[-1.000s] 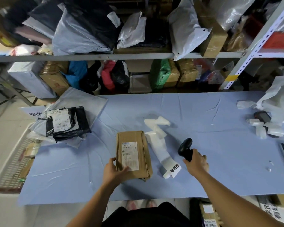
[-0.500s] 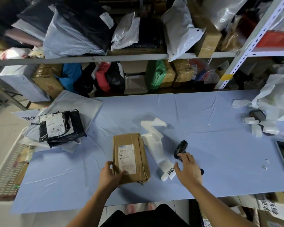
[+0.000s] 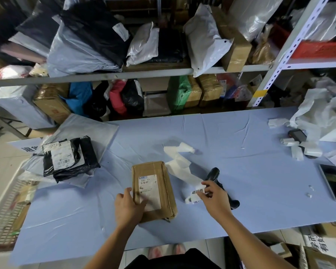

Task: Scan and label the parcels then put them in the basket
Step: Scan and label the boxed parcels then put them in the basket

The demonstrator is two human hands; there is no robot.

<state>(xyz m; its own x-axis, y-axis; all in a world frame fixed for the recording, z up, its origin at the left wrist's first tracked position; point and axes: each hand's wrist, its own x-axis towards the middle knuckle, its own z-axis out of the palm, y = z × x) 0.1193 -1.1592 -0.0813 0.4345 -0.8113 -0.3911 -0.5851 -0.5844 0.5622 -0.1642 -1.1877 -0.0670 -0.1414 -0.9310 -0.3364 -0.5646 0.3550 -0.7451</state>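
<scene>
A brown cardboard parcel (image 3: 159,183) with a white shipping label lies flat on the blue table (image 3: 250,152). My left hand (image 3: 129,207) presses on its near left corner. My right hand (image 3: 213,197) pinches a printed sticker at the end of a white label strip (image 3: 182,167) that trails across the table. The black barcode scanner (image 3: 213,174) lies on the table just behind my right hand, with nothing holding it. A black bagged parcel (image 3: 68,158) with a label rests on a grey bag at the table's left end. The white mesh basket (image 3: 2,220) stands on the floor at the left.
Shelves (image 3: 124,74) packed with bags and boxes run behind the table. At the right end lie crumpled white backing paper (image 3: 318,117), small label rolls (image 3: 299,150), a black handheld device (image 3: 297,134) and a phone (image 3: 334,181). Cardboard boxes (image 3: 322,257) stand on the floor at the lower right.
My right hand set the scanner down on the table and moved left to pinch the end of the label strip. My left hand stayed on the brown parcel.
</scene>
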